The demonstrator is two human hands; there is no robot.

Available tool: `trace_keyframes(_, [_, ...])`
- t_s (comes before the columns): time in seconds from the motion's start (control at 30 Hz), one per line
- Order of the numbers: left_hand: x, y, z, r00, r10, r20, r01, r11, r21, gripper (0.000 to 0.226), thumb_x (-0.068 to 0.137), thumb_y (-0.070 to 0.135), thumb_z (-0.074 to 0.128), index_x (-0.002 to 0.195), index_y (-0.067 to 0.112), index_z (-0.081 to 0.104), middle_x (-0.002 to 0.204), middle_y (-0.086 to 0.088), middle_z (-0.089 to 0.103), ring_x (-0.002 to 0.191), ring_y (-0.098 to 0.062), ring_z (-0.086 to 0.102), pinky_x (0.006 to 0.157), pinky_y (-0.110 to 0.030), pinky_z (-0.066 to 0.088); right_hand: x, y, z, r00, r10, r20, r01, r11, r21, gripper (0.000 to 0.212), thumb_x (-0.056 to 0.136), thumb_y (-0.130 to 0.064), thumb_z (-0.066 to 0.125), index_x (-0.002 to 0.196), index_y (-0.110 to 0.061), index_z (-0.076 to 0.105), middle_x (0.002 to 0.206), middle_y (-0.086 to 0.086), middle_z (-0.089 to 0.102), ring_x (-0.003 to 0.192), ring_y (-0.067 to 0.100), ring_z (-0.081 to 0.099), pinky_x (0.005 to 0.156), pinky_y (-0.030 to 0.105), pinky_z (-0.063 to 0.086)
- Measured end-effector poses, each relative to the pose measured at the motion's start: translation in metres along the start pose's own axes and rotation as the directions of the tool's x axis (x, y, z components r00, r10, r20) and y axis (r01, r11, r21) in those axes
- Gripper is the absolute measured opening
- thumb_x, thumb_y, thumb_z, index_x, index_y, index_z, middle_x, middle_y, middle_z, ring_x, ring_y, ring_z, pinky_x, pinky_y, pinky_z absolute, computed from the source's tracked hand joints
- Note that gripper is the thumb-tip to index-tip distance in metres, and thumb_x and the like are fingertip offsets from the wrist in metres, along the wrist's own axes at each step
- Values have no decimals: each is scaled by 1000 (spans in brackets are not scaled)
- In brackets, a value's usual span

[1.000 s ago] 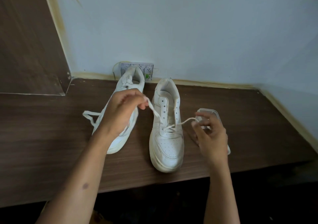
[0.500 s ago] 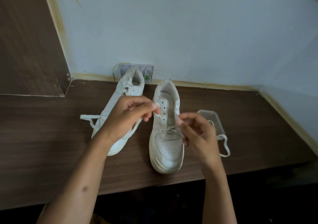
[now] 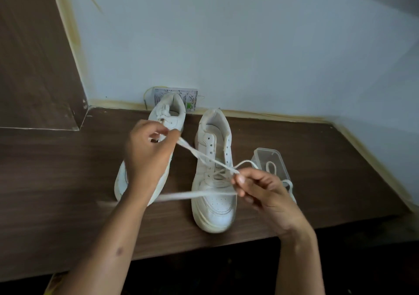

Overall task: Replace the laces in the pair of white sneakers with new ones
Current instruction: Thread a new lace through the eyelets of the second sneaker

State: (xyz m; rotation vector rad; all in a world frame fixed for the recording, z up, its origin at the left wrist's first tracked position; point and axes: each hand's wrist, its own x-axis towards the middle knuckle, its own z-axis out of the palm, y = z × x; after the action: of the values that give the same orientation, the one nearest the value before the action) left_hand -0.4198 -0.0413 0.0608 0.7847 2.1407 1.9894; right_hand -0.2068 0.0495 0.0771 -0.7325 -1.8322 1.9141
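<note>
Head view, white lace [image 3: 204,158] pinched in left hand [image 3: 147,156] grip above left sneaker [image 3: 145,158], stretched across right sneaker [image 3: 213,199] on tabletop [image 3: 56,170], other end pinched by right hand [image 3: 265,195], clear box [image 3: 272,160] beside.

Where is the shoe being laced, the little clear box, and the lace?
right sneaker [image 3: 215,206], head view, on its toe cap.
clear plastic box [image 3: 260,154], head view, on its near-left rim.
lace [image 3: 199,156], head view, on the strand stretched between the hands.
</note>
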Motion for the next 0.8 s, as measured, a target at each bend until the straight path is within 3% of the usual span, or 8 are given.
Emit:
trace_keyframes(0.1, [2,-7,-5,995,91,32,-96,892,442,21,70,44,64,84,28,67,102,17,54,100,-21,58,95,-44,40,-8,2,-16,988,7,-155,-23,995,-101,16,87,-28,64,82,-18,76,61,-2,51,52,6,35,45,13,26])
trace_keyframes(0.2, [-4,-2,2,863,340,375,-428,885,183,35,79,49,63,111,36,67,118,19,59,117,-10,54,109,-52,30,-6,2,-12,977,-20,-212,5,997,-71,17,86,-22,62,85,-11,75,57,1,50,48,4,37,43,12,29])
trace_keyframes(0.27, [-16,1,16,734,374,567,-467,884,21,36,83,60,57,113,42,66,111,26,63,118,4,49,118,-38,8,-1,1,0,983,-45,-178,52,998,36,15,84,-17,62,85,-7,74,57,0,53,47,3,39,43,11,30])
trace_keyframes(0.33, [-27,-2,27,667,381,640,-486,874,-14,38,81,63,53,112,43,62,91,26,66,109,7,51,116,-25,-1,5,1,8,989,-83,-124,92,993,68,14,85,-14,62,88,-5,72,60,0,55,50,4,39,45,12,29])
trace_keyframes(0.43, [-23,-9,26,717,408,564,-489,872,-9,22,85,54,53,89,42,71,81,17,69,93,4,60,117,-29,5,8,2,7,991,-88,-102,86,996,-25,14,87,-17,60,89,-8,71,57,-2,52,49,4,37,44,13,30])
trace_keyframes(0.5, [-10,-11,16,814,400,421,-445,895,9,13,88,47,56,90,45,68,82,20,69,83,1,63,117,-34,15,5,3,-2,991,-68,-114,59,995,-78,16,86,-21,61,84,-10,72,57,-1,50,49,7,33,44,15,25])
trace_keyframes(0.6, [6,-16,0,888,389,245,-424,899,112,18,89,43,59,89,34,74,62,16,65,72,-1,63,106,-48,36,-1,6,-14,990,-18,-139,1,993,-122,23,83,-26,64,83,-5,74,59,2,54,49,10,31,45,19,23])
trace_keyframes(0.8, [12,-20,-16,945,328,4,-318,914,250,10,92,18,67,93,15,77,68,15,62,66,-12,61,100,-35,37,-12,6,-29,972,14,-233,-61,978,-198,22,79,-30,69,73,-10,75,63,6,57,50,7,38,48,13,31])
